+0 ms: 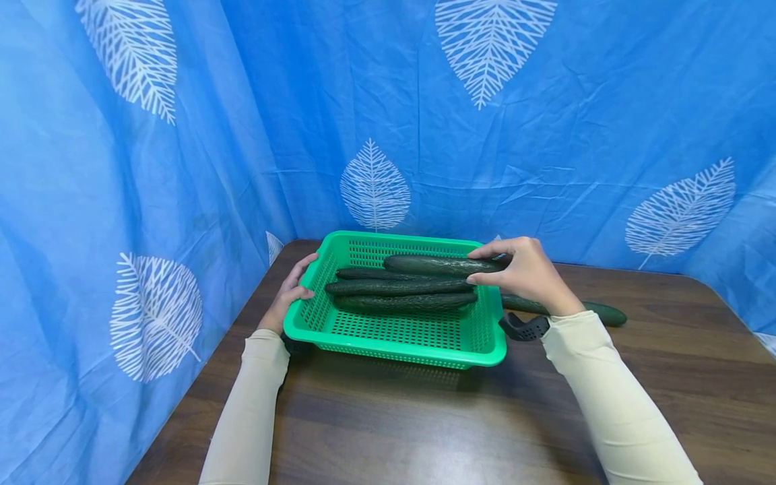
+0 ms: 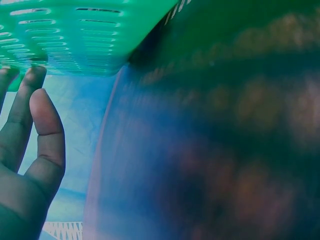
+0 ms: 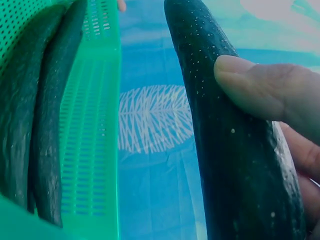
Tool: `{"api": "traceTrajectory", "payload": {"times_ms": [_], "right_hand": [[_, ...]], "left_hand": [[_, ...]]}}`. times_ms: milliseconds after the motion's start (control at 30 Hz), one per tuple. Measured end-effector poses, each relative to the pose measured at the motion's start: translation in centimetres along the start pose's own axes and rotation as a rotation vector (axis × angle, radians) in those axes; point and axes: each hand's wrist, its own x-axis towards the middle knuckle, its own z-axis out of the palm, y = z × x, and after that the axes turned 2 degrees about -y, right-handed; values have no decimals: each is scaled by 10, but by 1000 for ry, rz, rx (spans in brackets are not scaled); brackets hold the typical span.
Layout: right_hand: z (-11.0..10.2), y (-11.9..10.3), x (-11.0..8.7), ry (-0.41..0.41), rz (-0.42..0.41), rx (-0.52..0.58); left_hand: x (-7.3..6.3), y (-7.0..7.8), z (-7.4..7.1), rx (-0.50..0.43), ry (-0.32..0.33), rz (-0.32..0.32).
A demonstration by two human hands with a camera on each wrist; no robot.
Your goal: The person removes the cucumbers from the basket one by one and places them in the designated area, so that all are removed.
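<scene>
A green plastic basket (image 1: 388, 345) with slotted walls is held at its left end by my left hand (image 1: 289, 294), thumb over the rim. In the left wrist view, fingers (image 2: 33, 82) reach up against the slotted green wall. My right hand (image 1: 526, 275) pinches a dark green cucumber (image 1: 424, 265) near its right end, thumb on the near side. The right wrist view shows this cucumber (image 3: 235, 150) above the basket's level, apart from the others. Three cucumbers (image 1: 400, 288) lie side by side in the basket, along its length.
Another cucumber (image 1: 606, 314) lies on the brown wooden table (image 1: 388, 417) to the right of the basket, partly hidden behind my right wrist. Blue curtains (image 1: 558, 162) with white leaf prints hang behind the table and along its left side.
</scene>
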Motion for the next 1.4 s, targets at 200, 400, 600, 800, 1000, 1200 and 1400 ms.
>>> {"api": "traceTrajectory", "payload": {"times_ms": [200, 400, 600, 800, 1000, 1200, 1400], "right_hand": [[-4, 7, -10, 26, -23, -4], [-7, 17, -21, 54, -67, 7], [-8, 27, -32, 86, -70, -15], [-10, 35, -42, 115, -87, -105], [-12, 40, -53, 126, -83, -136], [-13, 48, -64, 154, -80, -168], [-16, 57, -75, 164, -70, -176]], "left_hand": [[0, 1, 1, -1, 12, -13], [1, 1, 1, -7, 4, -4], [2, 0, 0, 0, 3, -6], [2, -2, -2, -5, 5, 13], [2, -4, -3, 17, -5, 71], [2, -4, 0, 25, 15, 54], [3, -6, -1, 21, -6, 75]]}}
